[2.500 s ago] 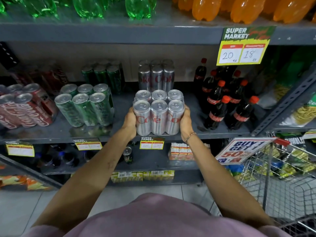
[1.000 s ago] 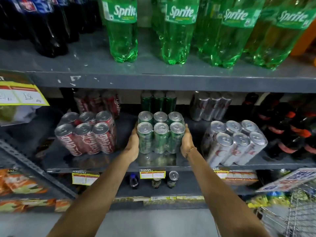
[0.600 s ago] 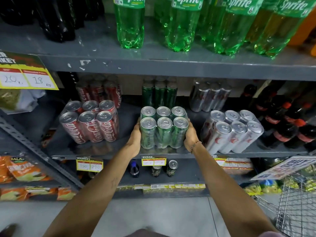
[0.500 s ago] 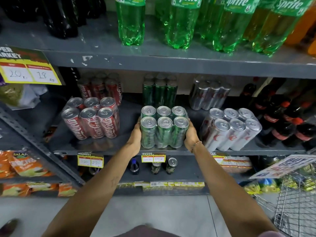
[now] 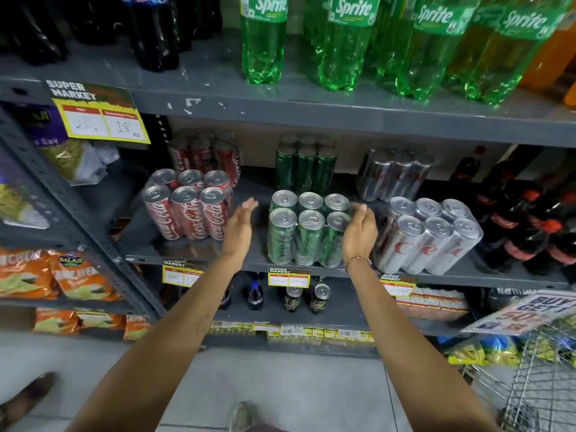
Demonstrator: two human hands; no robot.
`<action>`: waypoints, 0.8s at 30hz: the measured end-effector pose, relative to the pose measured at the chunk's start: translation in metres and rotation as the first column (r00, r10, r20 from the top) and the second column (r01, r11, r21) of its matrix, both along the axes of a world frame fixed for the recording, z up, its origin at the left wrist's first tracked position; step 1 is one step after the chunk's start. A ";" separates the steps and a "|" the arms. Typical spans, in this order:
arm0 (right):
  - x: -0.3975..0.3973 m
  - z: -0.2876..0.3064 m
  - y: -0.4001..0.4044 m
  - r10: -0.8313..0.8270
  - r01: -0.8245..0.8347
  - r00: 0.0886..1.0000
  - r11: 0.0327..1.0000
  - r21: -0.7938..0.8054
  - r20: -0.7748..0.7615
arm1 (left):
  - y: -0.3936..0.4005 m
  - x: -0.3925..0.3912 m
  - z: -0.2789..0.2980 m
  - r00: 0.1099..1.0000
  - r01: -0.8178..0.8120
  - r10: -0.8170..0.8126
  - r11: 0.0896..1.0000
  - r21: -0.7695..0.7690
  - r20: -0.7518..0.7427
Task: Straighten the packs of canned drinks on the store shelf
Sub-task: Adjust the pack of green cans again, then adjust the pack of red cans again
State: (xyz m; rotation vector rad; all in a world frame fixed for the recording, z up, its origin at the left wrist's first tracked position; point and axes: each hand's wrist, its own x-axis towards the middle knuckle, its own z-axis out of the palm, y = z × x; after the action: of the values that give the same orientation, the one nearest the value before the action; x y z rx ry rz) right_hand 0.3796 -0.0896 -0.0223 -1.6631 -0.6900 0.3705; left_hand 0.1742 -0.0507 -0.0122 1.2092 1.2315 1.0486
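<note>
A green six-pack of cans [image 5: 307,229] stands upright and square at the front of the grey middle shelf [image 5: 246,244]. My left hand [image 5: 240,227] is open, a short gap to the pack's left, touching nothing. My right hand [image 5: 358,232] is open beside the pack's right side, fingertips at its top corner. A red Coca-Cola six-pack [image 5: 188,205] stands to the left, turned slightly. A silver six-pack [image 5: 430,236] sits to the right, leaning and skewed. Behind them stand further red [image 5: 202,155], green [image 5: 305,163] and silver [image 5: 394,173] packs.
Large green Sprite bottles [image 5: 343,42] and dark bottles [image 5: 156,29] fill the shelf above. Small cola bottles [image 5: 526,226] crowd the right end. Snack bags [image 5: 56,275] sit at left behind a slanted metal strut [image 5: 78,219]. A wire cart [image 5: 542,378] stands at lower right.
Both hands have let go of the green pack. The left hand moved away to the left and the right hand loosened. The pack stands where it was held.
</note>
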 end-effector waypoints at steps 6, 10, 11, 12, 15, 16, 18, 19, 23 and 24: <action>-0.091 0.042 0.026 0.347 -0.424 0.845 0.898 0.115 0.407 | 0.032 -0.095 0.028 0.936 -0.352 0.334 0.880 0.318 0.113; -0.162 0.046 0.064 0.565 -0.583 0.787 0.813 -0.003 0.248 | 0.075 -0.160 0.035 0.827 -0.559 0.557 0.799 0.222 0.076; -0.173 0.046 0.073 0.592 -0.592 0.801 0.805 -0.035 0.090 | 0.091 -0.171 0.027 0.846 -0.524 0.532 0.841 0.137 -0.031; -0.180 0.046 0.079 0.602 -0.609 0.792 0.792 -0.052 -0.105 | 0.105 -0.179 0.019 0.895 -0.432 0.431 0.902 0.017 -0.116; -0.200 0.024 0.104 0.540 -0.681 0.631 0.729 -0.065 -0.556 | 0.129 -0.197 -0.002 0.987 -0.154 0.129 0.926 -0.344 -0.095; -0.206 0.015 0.109 0.509 -0.688 0.609 0.720 -0.086 -0.608 | 0.122 -0.199 0.002 0.995 -0.094 0.070 0.902 -0.421 -0.071; -0.210 -0.002 0.120 0.454 -0.671 0.593 0.735 -0.096 -0.665 | 0.103 -0.193 0.019 0.999 0.003 -0.026 0.891 -0.453 -0.046; -0.214 -0.007 0.124 0.444 -0.657 0.592 0.750 -0.083 -0.673 | 0.100 -0.194 0.020 0.998 0.031 -0.052 0.898 -0.438 -0.035; -0.220 0.001 0.119 0.441 -0.651 0.581 0.757 -0.064 -0.684 | 0.106 -0.203 0.015 0.997 0.049 -0.067 0.903 -0.426 -0.026; -0.222 0.000 0.117 0.446 -0.659 0.565 0.750 -0.054 -0.695 | 0.107 -0.206 0.013 0.997 0.062 -0.080 0.902 -0.427 -0.023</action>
State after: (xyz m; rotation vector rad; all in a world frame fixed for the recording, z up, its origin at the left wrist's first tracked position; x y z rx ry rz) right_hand 0.1580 0.0274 -0.0222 -1.4018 -0.6268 1.5318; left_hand -0.0319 0.0566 0.0008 0.9279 1.3519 0.6546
